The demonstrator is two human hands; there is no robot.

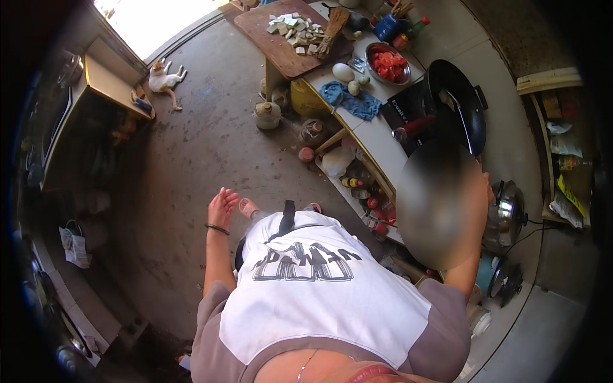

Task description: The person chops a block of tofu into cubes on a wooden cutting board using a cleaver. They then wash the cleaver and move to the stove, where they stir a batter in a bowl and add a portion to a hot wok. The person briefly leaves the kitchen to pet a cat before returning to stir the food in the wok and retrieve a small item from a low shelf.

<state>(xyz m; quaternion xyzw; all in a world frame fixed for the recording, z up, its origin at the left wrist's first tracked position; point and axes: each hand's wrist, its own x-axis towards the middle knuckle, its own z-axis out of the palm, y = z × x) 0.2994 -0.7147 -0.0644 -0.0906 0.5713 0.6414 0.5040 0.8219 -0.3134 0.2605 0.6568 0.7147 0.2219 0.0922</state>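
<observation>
A black wok (474,115) stands on a black cooktop (400,107), its dark red handle (415,128) pointing toward the counter's front edge. Inside it rests the blade of a metal spatula (460,115). The spatula's shaft runs over the rim to my right hand (488,187), which is closed around its end. A blurred oval covers much of that hand and forearm. My left hand (223,206) hangs at my side above the floor, holding nothing, fingers somewhat apart.
Beyond the wok are a metal bowl of chopped red pieces (389,66), a blue cloth (352,99) and a white egg (343,72). White chunks (294,29) and a brush (333,31) lie on a wooden board (258,24). A metal cooker (507,215) stands near my right hand. A cat (163,79) lies by the doorway.
</observation>
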